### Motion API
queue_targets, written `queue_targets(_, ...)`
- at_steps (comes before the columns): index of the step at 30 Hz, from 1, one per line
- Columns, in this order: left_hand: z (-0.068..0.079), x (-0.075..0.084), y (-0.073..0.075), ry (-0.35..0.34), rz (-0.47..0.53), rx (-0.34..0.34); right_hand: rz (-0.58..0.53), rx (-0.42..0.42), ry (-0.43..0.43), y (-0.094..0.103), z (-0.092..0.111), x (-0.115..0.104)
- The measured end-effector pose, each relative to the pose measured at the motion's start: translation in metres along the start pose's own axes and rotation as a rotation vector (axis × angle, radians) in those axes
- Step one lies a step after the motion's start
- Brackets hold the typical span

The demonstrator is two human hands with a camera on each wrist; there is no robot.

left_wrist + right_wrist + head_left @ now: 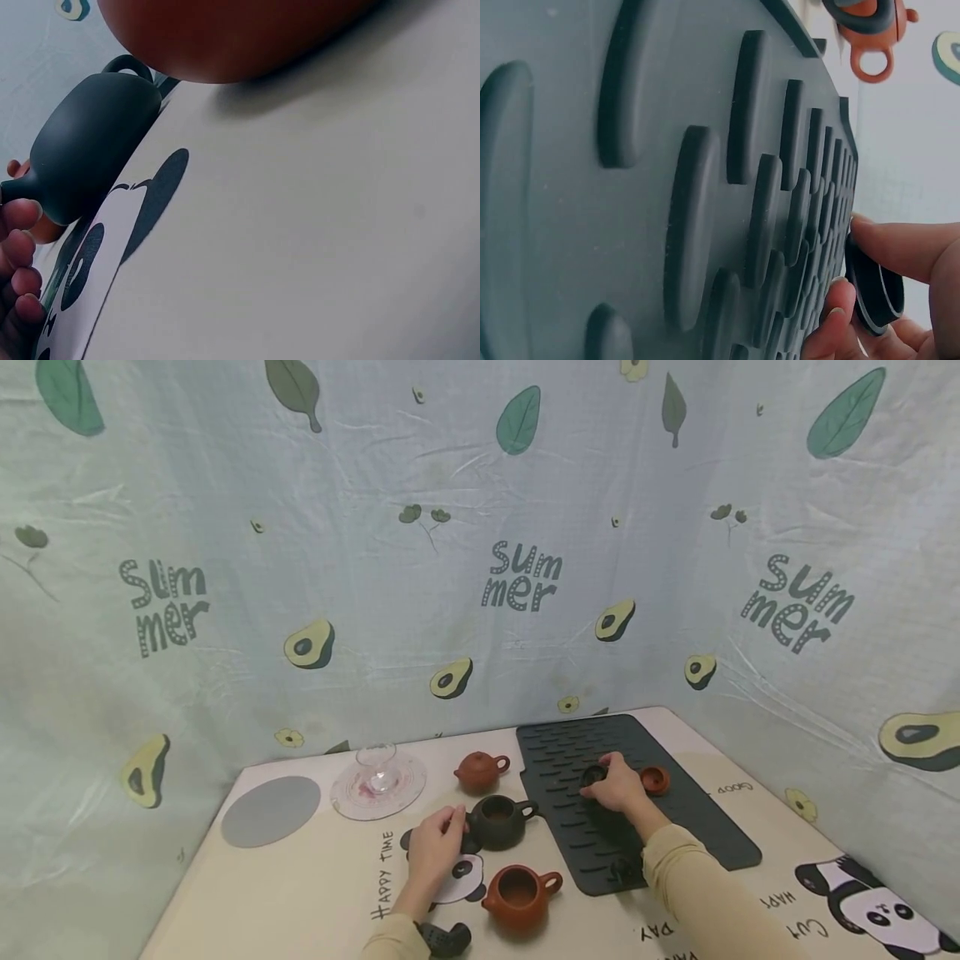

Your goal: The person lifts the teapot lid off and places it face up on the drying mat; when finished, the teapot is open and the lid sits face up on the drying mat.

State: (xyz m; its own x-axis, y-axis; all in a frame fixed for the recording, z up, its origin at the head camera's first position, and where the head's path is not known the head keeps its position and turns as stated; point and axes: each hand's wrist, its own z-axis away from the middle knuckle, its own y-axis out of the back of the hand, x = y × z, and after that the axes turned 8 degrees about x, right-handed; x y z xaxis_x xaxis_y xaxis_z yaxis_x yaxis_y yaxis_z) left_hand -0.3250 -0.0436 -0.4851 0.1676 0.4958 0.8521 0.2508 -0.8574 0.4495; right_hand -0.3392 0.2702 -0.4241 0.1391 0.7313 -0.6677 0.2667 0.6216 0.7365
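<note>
A dark teapot (pixel 498 831) stands lidless in the middle of the table, its spout pointing left. My left hand (pixel 437 843) pinches the spout tip with curled fingers; its thumb is out of sight in the left wrist view. Over the dark ridged mat (pixel 577 852), my right hand (pixel 617 785) grips a small dark lid (pixel 874 289) by its edge, between thumb and fingers. The lid is tilted on edge in the right wrist view. Just right of that hand, a reddish-brown lid (pixel 654 781) lies hollow side up on the mat. A lidless reddish-brown teapot (pixel 517 914) stands nearer me.
Behind the dark teapot stands a lidded reddish-brown teapot (pixel 478 773). A clear glass (pixel 381 777) sits on a round patterned plate (pixel 352 797) at the back left, beside a grey oval mat (pixel 270 812). Printed curtains (pixel 375 610) close off the far and right sides.
</note>
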Motion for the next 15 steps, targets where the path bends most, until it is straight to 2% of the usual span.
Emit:
queue_targets(9, -0.0005, -0.0031, 0.0003, 0.007, -0.01, 0.015, 0.034, -0.012, 0.028, -0.0016, -0.0017, 0.0041)
queue_targets(15, -0.0019, -0.0018, -0.002, 0.001, 0.003, -0.002, 0.051, -0.001, 0.026, 0.0006, -0.0032, 0.0084)
